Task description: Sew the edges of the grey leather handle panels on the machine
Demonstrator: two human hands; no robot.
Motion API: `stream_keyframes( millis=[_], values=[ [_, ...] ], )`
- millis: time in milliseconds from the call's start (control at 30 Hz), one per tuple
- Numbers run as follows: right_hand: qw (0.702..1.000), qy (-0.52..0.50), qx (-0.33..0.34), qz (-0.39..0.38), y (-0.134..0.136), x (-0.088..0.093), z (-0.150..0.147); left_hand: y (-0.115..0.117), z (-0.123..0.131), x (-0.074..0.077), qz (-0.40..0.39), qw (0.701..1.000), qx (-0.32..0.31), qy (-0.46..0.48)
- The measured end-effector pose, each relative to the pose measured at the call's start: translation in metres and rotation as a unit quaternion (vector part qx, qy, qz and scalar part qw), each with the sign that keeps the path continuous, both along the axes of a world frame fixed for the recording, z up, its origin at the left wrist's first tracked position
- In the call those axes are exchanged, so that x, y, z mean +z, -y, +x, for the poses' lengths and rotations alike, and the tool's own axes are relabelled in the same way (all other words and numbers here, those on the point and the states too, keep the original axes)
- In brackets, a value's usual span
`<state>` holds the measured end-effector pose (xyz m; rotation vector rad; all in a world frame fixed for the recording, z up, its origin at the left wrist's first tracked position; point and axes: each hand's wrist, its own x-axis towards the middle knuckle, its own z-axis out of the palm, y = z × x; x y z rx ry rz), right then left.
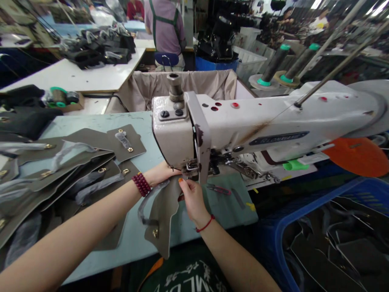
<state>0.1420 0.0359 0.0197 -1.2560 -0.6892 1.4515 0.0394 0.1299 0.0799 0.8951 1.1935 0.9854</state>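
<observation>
Below the head of a white sewing machine [179,134], a dark grey-brown panel [165,211] with a plastic-wrapped strap [144,207] and a gold-coloured fitting hangs over the pale green table. My right hand [192,198] pinches the panel's upper right edge between thumb and fingers. My left hand [161,172], a beaded bracelet at its wrist, reaches to the panel's top beside the needle area; its fingertips are hidden behind the machine head. Small snips with pink handles [219,189] lie to the right of my right hand.
Stacked panels with wrapped straps [82,162] cover the table's left side. A blue basket [273,231] of similar pieces stands at the lower right. Thread cones [275,65] rise behind the machine. A person in an apron [167,26] is beyond a cloth-lined bin [194,81].
</observation>
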Motion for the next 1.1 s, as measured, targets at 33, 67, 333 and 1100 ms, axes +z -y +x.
stream_keyframes(
  millis=[33,67,333,1100],
  values=[
    [1.0,0.005,0.006,0.001,0.0,0.0,0.003,0.004,0.001,-0.002,-0.009,1.0,-0.03,0.003],
    [1.0,0.01,0.015,0.001,0.001,0.001,0.006,0.007,0.001,-0.005,-0.017,0.998,-0.062,0.008],
    [0.987,0.087,0.135,0.013,-0.006,0.006,0.046,0.038,0.013,-0.019,0.016,0.998,-0.06,0.005],
    [0.975,0.196,0.093,0.055,0.08,0.013,0.049,0.132,0.017,-0.045,-0.003,0.996,-0.053,-0.069]
  ],
)
